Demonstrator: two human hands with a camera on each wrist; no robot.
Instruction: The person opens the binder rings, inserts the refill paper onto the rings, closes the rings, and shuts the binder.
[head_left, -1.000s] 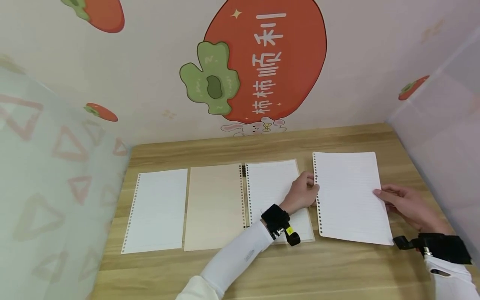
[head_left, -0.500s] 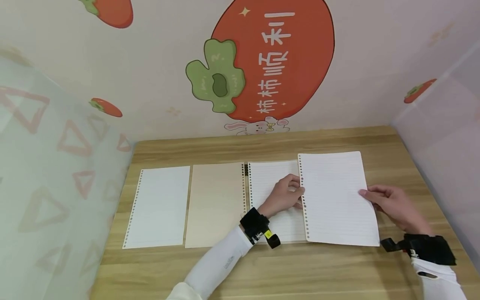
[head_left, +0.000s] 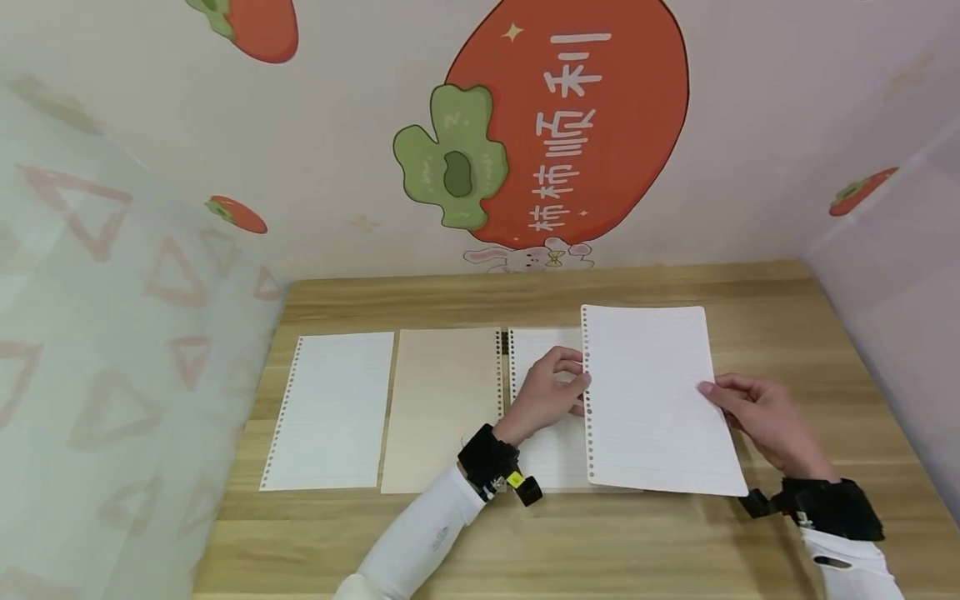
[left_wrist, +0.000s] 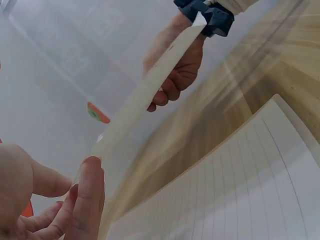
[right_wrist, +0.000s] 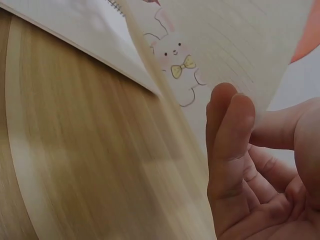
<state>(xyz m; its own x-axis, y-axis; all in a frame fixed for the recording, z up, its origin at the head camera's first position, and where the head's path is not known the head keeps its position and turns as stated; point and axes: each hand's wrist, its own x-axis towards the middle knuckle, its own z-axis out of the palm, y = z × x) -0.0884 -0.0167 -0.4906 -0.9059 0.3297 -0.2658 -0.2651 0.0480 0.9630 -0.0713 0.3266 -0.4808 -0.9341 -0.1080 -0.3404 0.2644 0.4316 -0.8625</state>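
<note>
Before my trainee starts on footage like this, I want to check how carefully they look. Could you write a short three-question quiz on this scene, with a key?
1. True or false: the left hand and right hand hold the same lined sheet.
2. What lies just left of the open notebook's beige side? A) a pen B) a loose white sheet C) a ruler
3. Fill in: the held sheet's punched holes run along the edge at the ____ hand.

Key: 1 true; 2 B; 3 left.

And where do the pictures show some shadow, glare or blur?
Head view: soft shadow on the table, faint lines on the held sheet; left wrist: notebook page partly shaded; right wrist: dimmer, the table's grain blurred, with pale glare.
</note>
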